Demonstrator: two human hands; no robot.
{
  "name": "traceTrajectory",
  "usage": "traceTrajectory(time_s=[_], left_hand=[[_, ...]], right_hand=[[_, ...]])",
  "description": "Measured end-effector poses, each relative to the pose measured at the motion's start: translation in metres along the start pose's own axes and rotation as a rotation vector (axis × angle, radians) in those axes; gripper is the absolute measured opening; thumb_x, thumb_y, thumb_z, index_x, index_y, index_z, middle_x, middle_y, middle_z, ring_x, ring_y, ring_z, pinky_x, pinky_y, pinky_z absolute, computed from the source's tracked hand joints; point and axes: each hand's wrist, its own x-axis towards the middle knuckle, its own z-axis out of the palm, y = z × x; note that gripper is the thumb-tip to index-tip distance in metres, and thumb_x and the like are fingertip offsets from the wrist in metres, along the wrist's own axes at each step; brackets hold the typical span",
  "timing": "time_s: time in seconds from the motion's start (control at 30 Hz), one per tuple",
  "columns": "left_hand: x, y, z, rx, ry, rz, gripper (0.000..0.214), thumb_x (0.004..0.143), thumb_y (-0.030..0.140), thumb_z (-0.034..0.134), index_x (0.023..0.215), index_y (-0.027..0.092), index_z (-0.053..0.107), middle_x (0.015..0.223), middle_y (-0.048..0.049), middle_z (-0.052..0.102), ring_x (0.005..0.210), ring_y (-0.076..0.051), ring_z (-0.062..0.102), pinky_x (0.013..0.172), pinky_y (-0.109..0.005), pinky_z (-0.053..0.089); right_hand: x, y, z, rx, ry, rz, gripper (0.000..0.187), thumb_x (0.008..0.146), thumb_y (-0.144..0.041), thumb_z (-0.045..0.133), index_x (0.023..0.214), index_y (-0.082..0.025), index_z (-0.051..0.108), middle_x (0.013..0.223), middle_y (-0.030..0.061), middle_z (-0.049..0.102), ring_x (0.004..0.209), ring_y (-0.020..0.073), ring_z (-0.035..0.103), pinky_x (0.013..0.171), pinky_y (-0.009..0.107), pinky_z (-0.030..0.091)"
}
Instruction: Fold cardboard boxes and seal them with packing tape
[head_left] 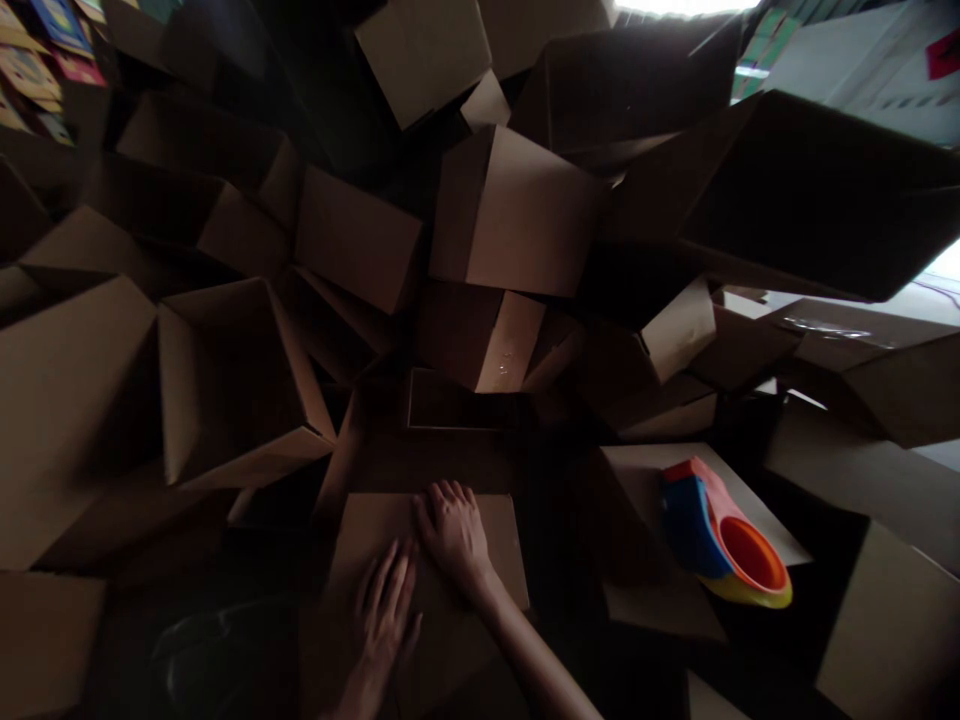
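Note:
Directly in front of me, low in the view, is a cardboard box (502, 545) with its flat top facing up. My right hand (454, 530) lies on that top near its far edge, fingers stretched out. Nearer to me, my left hand (386, 605) rests flat on the left part of the same box, its fingers slightly apart. Neither hand is wrapped around anything. Shadow hides the box's near side and lower edges.
Many cardboard boxes surround me, among them an open box (240, 390) at left and a stacked box (525, 215) ahead. To the right, a tape dispenser (727, 540) in orange, blue and yellow sits on another box (637, 480). Clear plastic (199, 650) lies at lower left.

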Motion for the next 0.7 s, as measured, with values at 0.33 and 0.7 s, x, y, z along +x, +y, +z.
traceTrajectory(time_s=[0.33,0.7], left_hand=[[0.014,0.002,-0.015,0.014,-0.051,-0.039,0.069,0.099,0.029,0.037,0.159,0.013,0.007,0.125,-0.0100,0.069,0.111,-0.025,0.060,0.096,-0.038,0.038],[0.029,0.004,-0.025,-0.059,-0.076,-0.109,0.071,0.100,0.045,0.040,0.159,0.022,0.007,0.130,-0.0038,0.068,0.118,-0.023,0.059,0.102,-0.036,0.037]], right_hand=[[0.000,0.007,0.005,0.178,0.217,-0.070,0.026,0.100,-0.029,0.043,0.115,-0.016,0.060,0.115,0.0116,0.065,0.110,0.0255,0.057,0.095,0.041,0.044],[-0.072,0.001,-0.064,0.771,0.122,-0.013,0.028,0.101,-0.039,0.043,0.102,-0.024,0.067,0.088,0.0023,0.066,0.076,0.0152,0.061,0.066,0.027,0.049]])
